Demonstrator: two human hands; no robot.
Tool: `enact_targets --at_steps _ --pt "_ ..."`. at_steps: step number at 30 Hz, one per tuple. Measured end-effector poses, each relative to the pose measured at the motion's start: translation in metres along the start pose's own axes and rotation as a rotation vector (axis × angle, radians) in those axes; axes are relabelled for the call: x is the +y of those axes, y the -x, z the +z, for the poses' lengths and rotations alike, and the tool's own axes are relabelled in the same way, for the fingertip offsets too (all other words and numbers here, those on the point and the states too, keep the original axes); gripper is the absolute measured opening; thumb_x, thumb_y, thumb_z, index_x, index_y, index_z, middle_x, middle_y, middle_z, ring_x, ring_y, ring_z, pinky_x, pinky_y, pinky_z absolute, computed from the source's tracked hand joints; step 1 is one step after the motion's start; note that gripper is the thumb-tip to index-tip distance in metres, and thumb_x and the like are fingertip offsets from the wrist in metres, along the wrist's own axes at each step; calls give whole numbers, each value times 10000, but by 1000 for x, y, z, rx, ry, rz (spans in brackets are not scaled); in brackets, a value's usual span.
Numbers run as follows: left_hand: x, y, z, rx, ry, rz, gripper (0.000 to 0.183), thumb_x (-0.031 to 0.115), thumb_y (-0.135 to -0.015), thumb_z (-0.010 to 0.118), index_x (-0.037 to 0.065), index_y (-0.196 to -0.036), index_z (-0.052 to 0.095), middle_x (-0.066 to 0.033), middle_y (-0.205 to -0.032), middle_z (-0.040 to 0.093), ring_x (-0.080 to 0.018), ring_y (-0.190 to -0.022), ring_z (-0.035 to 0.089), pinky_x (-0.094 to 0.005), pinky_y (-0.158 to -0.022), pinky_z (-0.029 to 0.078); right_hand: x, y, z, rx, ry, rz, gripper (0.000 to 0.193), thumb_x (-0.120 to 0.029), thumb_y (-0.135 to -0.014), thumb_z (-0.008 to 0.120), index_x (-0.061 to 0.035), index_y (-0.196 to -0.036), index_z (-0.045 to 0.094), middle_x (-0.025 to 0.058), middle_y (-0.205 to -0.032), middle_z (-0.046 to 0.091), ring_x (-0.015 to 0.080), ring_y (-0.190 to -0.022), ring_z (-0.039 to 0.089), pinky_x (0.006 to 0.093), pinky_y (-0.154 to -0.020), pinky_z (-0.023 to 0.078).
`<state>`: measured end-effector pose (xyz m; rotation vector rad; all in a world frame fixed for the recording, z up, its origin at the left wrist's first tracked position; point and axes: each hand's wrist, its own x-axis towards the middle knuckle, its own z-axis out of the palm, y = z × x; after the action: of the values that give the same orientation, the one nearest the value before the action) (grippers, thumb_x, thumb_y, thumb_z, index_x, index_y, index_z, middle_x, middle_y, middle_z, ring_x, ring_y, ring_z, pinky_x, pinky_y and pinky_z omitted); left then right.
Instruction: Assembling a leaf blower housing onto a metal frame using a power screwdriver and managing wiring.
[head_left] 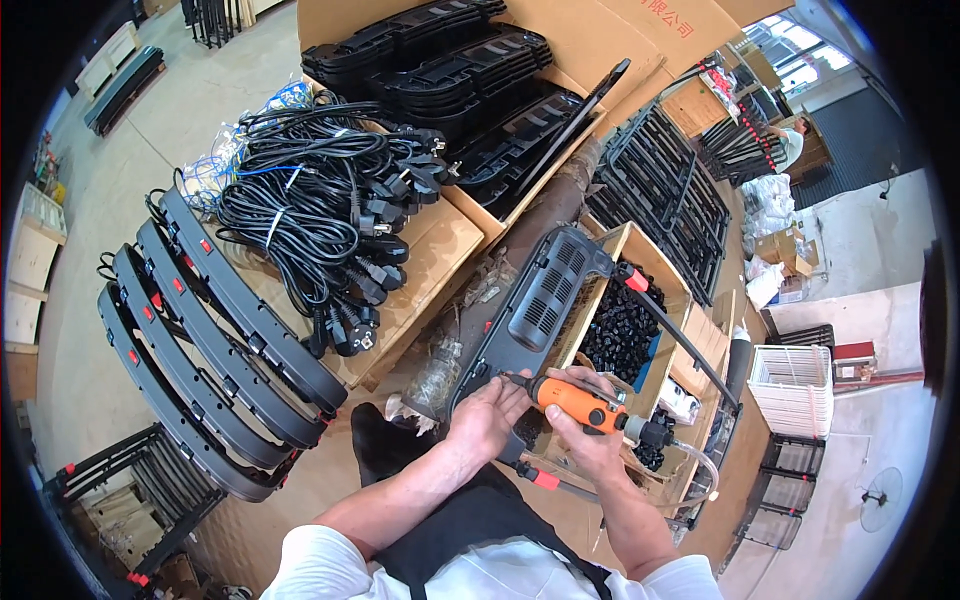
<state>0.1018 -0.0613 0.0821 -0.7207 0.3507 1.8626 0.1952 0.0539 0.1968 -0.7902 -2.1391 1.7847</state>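
Note:
My right hand (588,425) is wrapped round an orange air screwdriver (580,403) with a hose fitting at its rear end. The tool lies nearly level, its dark tip against a long black plastic housing (548,300) with vent slots. Beside that tip is my left hand (487,418), fingers drawn together at the housing's edge; whatever they pinch is hidden. The housing lies across a black metal frame with red end pieces (545,480). A clear hose (708,470) curves away from the screwdriver.
Bundled black power cords (300,200) lie on cardboard at the left, with curved black housings (225,330) standing below. Ahead, a cardboard box (640,50) holds black plastic panels (480,80). On the right stands a wooden bin (672,275) of small black parts (622,325). Another person (792,145) is far right.

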Motion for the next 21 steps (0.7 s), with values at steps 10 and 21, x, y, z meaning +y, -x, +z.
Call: enact_targets --at_steps 10,21 --pt "3 12 -23 9 -473 -29 291 247 -1123 546 -16 -1246 575 -180 -1182 718 -263 -1047 734 -392 -949 605 13 -32 18 30 1 -26 559 -47 -908 796 16 -1389 519 168 -1327 685 240 -1277 637 405 -1138 495" --pt "20 23 -31 24 -357 -4 303 238 -1091 609 -4 -1274 622 -192 -1233 726 -279 -1095 731 -400 -993 599 -3 -41 25 -56 207 -10 549 -68 -902 790 15 -1373 521 165 -1316 696 265 -1264 652 418 -1124 499"
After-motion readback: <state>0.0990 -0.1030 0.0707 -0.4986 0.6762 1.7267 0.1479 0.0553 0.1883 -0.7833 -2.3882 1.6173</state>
